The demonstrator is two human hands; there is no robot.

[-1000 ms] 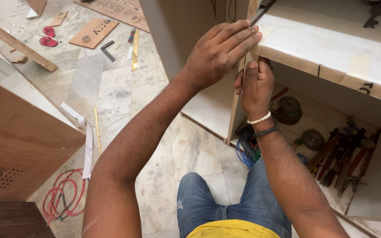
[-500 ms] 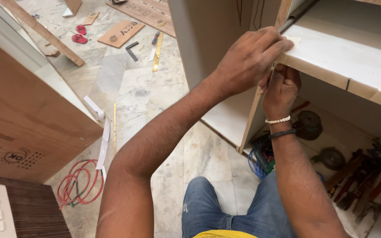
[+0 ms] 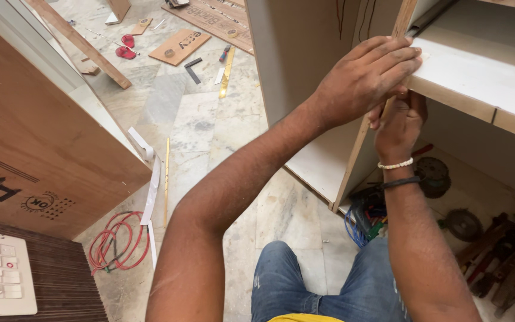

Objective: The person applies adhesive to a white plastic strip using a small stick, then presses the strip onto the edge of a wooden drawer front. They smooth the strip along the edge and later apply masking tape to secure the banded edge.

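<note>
At cabinet front, left hand point(image 3: 365, 80) presses flat over thin wooden strip point(image 3: 359, 152) w/ fingers on white shelf point(image 3: 478, 71) edge; right hand point(image 3: 400, 122) grips strip just below. Risk: strip looks tilted, so uneven pressure could slide it off line or pinch fingers.

A carpentry site inside a home under fit-out: plywood sheets point(image 3: 43, 149) and offcuts point(image 3: 180, 46) lie on the marble floor point(image 3: 210, 131), with saw blades point(image 3: 463, 223) and hand tools point(image 3: 502, 256) below the fingers point(image 3: 388, 62) at an unfinished cabinet point(image 3: 293, 65).
</note>
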